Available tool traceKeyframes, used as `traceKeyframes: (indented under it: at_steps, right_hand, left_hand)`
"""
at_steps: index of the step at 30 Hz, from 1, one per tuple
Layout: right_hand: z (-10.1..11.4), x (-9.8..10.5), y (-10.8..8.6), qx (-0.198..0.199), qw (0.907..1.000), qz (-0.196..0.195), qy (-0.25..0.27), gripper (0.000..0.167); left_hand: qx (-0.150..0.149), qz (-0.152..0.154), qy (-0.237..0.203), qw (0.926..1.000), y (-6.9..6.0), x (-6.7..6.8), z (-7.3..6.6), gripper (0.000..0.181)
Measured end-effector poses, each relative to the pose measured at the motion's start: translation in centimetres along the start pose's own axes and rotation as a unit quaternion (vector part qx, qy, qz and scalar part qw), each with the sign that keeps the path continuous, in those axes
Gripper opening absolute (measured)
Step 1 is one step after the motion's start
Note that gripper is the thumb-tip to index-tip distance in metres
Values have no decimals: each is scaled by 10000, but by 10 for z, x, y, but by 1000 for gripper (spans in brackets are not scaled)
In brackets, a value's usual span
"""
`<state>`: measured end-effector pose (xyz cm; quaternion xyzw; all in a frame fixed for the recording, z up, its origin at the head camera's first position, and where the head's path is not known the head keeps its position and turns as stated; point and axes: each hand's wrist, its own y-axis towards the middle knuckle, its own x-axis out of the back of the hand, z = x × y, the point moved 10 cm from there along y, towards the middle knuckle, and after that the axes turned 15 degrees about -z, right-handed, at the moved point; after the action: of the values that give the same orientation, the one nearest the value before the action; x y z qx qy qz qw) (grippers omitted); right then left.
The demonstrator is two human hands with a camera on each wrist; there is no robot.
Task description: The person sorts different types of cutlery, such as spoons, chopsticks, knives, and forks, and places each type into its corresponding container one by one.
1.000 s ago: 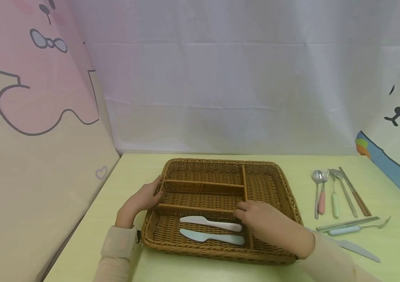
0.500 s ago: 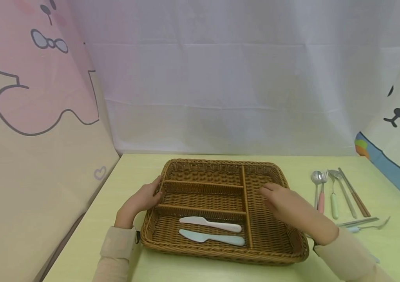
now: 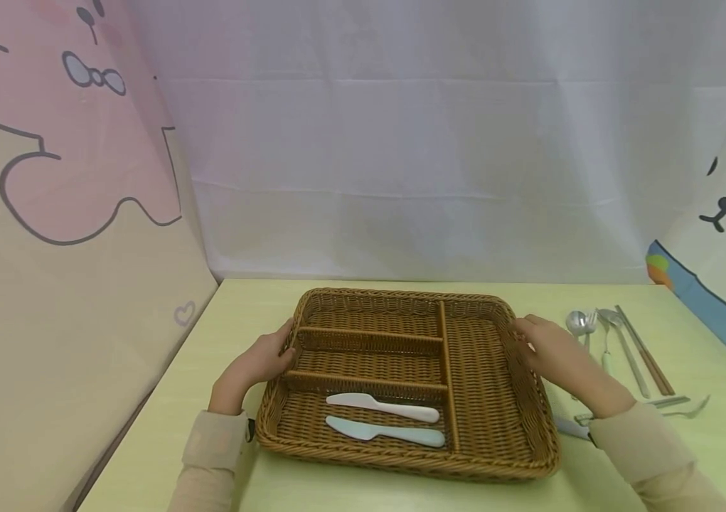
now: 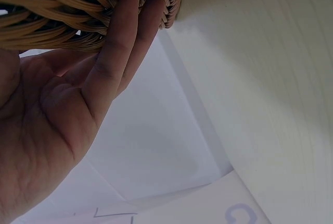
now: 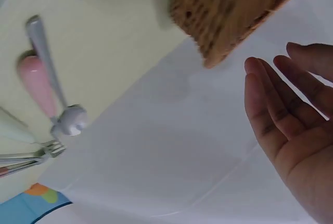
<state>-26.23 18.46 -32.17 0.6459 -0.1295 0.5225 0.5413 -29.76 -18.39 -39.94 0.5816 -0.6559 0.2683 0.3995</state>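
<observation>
A brown wicker cutlery basket with dividers lies on the table. In its front left compartment are a white knife and a pale blue knife, blades to the left. My left hand grips the basket's left rim; the left wrist view shows its fingers against the woven outer wall. At the right rim, my right hand hovers with loosely bent fingers. Seen from the right wrist, that hand holds nothing and looks apart from the basket corner.
Right of the basket lie a spoon, forks, another spoon and brown-ended chopsticks. A fork lies nearer, and a knife is partly hidden by my right wrist. A pale curtain hangs behind the table.
My right hand has moved right from the long divider, across the right compartment, to the basket's right rim. The left hand, basket and knives have stayed put.
</observation>
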Motion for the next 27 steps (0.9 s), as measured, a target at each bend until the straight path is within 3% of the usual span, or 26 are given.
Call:
traceKeyframes:
  at_steps: [12,20,27]
  right_hand:
    - [-61,-9,-16,-846,9964,-59,-73,20]
    - [-98,-25,-30,-1562,9865,474,-161,24]
    - [-116,-35,-38,-1808,9798,795,-301,26]
  left_hand:
    - [8,21,-8,10000,0,0,0,64]
    - [83,15,3,10000,0,1,1,64]
    - [102,16,31,9999,0,0,0,64]
